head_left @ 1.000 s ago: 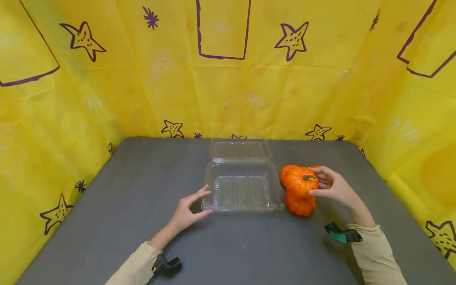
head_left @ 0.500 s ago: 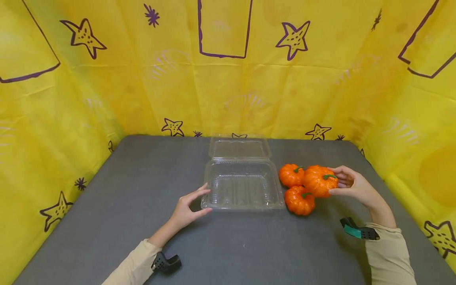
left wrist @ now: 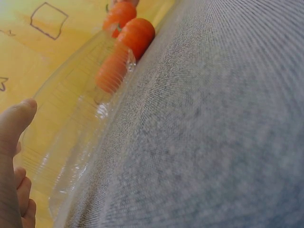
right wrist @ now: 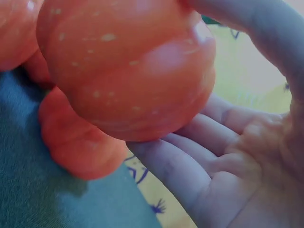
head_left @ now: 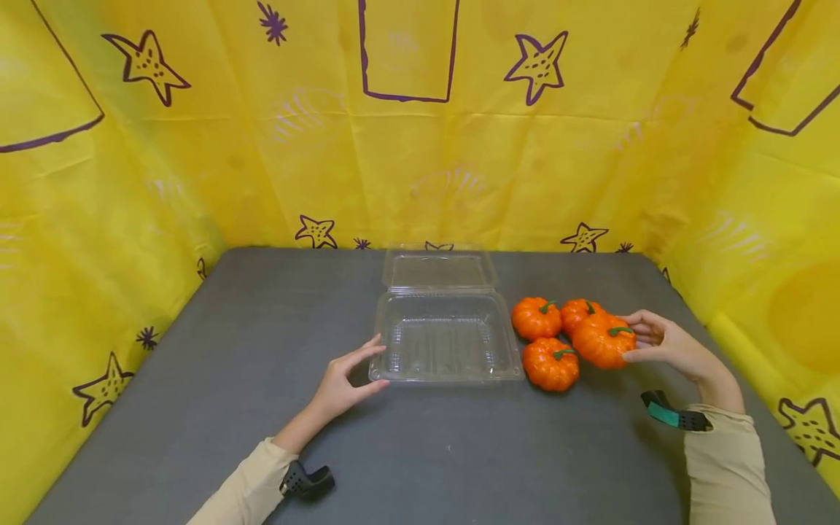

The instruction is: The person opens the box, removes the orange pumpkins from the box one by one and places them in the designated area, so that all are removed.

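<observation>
My right hand [head_left: 676, 351] holds a small orange toy pumpkin [head_left: 602, 341] with a green stem, gripped between thumb and fingers. In the right wrist view, this pumpkin [right wrist: 128, 71] appears lifted off the table, tilted, with fingertips under it. Three more pumpkins sit close by: one at the front [head_left: 551, 364], one at the back left [head_left: 536, 319] and one at the back right [head_left: 580, 312], partly hidden behind the held one. A clear plastic clamshell box [head_left: 446, 373] lies with its lid folded back. At its left edge my left hand [head_left: 341, 385] rests with thumb and fingers spread.
The box's transparent lid [head_left: 440, 271] lies flat toward the back wall. A grey cloth-covered table [head_left: 420, 452] carries everything. Yellow patterned fabric [head_left: 420, 160] encloses the back and sides.
My right hand has carried its pumpkin rightward, away from the box, uncovering the pumpkins behind it. The left hand stays at the box's left edge.
</observation>
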Demonstrator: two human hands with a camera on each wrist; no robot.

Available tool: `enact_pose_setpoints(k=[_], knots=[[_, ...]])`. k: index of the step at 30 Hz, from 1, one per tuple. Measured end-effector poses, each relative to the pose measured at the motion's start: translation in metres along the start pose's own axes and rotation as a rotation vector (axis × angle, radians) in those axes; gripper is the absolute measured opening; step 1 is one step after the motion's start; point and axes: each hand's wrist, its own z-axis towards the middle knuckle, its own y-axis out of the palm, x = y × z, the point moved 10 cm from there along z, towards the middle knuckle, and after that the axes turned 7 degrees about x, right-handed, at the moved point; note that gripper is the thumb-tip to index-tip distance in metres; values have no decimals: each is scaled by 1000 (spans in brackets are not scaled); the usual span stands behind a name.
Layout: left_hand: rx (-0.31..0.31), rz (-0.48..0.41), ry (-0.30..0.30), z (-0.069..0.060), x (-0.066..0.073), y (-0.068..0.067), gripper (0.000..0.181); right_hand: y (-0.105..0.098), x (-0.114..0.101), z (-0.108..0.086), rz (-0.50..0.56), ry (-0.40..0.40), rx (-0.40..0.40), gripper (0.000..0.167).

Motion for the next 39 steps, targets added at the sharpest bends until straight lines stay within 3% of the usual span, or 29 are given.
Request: enact_pose_setpoints(k=[8, 12, 24, 33, 39], knots=[[7, -1, 7, 0, 0, 0, 49, 12, 14, -7, 211, -35, -219, 41], [2, 12, -7, 0, 0, -2, 49, 16, 18, -9, 278, -41, -283, 43], [4, 20, -18, -2, 2, -4, 49, 20, 29, -13, 159, 23, -284, 36], [-5, 23, -26, -1, 1, -3, 49, 21, 51, -14, 133, 94, -292, 45], [3, 20, 2, -1, 2, -3, 51, 22, 56, -14, 119, 107, -311, 53]])
